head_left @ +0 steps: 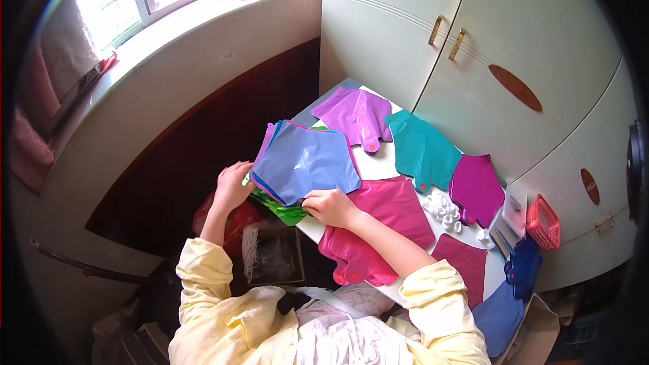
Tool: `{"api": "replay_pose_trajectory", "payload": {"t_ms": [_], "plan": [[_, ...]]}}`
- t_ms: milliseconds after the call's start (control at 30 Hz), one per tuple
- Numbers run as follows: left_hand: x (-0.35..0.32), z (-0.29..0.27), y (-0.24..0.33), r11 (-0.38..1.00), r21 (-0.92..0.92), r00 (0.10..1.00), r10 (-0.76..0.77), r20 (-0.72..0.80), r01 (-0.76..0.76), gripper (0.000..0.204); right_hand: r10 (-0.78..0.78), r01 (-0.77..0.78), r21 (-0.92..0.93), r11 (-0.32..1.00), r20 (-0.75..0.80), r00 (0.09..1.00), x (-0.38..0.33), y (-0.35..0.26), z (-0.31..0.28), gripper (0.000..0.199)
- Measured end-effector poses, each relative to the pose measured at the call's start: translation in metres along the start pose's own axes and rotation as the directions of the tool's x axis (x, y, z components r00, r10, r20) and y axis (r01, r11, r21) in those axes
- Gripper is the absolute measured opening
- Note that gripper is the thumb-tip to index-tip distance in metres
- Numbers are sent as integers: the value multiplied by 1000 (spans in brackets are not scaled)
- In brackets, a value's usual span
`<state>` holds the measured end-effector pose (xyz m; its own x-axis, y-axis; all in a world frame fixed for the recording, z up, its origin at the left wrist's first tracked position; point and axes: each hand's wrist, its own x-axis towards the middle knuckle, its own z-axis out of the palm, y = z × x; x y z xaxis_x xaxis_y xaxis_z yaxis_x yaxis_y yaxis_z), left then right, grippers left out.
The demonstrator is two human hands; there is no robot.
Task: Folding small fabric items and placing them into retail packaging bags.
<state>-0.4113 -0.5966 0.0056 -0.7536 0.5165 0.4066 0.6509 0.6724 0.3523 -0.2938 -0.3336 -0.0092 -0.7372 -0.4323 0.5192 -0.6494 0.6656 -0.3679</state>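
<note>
A loose stack of flat, shiny plastic sheets [307,159] lies at the table's near left edge. Its top piece is blue and roughly five-sided, with purple, darker blue and green edges showing beneath. At the left edge of this stack, my left hand [234,184] has its fingers curled on the sheets. My right hand [329,207] pinches the near edge, fingertips pressed together at the blue corner. Under my right forearm lies a pink plastic piece [389,209] with a scalloped end. A bright green sheet [284,211] hangs from below the stack, past the table edge.
Lilac [355,116], teal [422,152] and magenta [477,188] pieces lie across the table [372,166]. White crumpled bits [443,209] sit beside them. Farther right are a red basket [543,222] and blue pieces [500,318]. A box [280,255] stands below the left edge; cabinets [520,40] rise behind.
</note>
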Motion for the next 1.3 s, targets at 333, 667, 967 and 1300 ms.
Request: {"api": "replay_pose_trajectory", "payload": {"t_ms": [333, 667, 967, 1300], "plan": [[-68, -5, 103, 967, -198, 983, 135, -128, -158, 28, 448, -336, 432, 837, -190, 873, 11, 13, -19, 13], [-65, 6, 169, 337, -929, 988, -81, 131, 151, 44, 259, -336, 42, 941, -730, 633, -1, -28, -194, 14], [-114, -17, 258, -629, -670, 901, 122, 417, 395, 46, -211, 94, -577, 811, -139, 967, -111, -186, -138, 19], [-190, 16, 243, -476, -584, 581, -173, 795, 658, 20, -33, -21, -341, 940, -152, 988, -185, -222, -44, 19]]}}
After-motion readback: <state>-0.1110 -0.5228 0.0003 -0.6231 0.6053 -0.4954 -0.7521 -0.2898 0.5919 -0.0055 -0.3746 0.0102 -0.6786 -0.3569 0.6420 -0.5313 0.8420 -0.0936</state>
